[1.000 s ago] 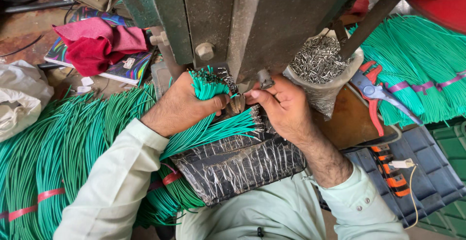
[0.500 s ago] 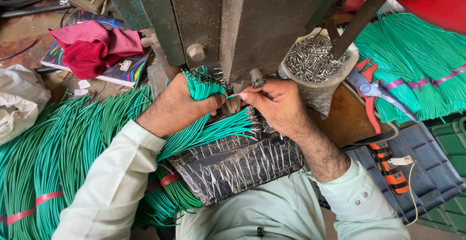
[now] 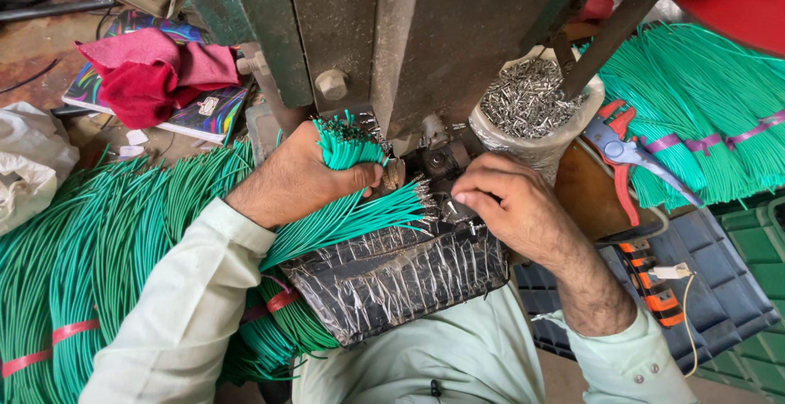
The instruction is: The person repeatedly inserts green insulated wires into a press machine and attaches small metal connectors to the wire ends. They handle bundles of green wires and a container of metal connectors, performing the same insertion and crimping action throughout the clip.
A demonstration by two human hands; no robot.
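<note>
Gripping green wires (image 3: pixel 347 159), L hand (image 3: pixel 290 179), press (image 3: pixel 458 36) close

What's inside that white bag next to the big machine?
The white bag is full of small shiny metal pieces, heaped to its rim. Only the top layer shows; how deep the heap goes is hidden by the bag's wall and by the dark rod crossing it.

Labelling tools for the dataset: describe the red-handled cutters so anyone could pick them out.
Start at the big grey-green press at top centre, then go right past the bag of small metal terminals beside it. The red-handled cutters lie just right of that bag, against bundled green wires. Unlike the orange-and-black tool lower down, they have bare metal blades.
</note>
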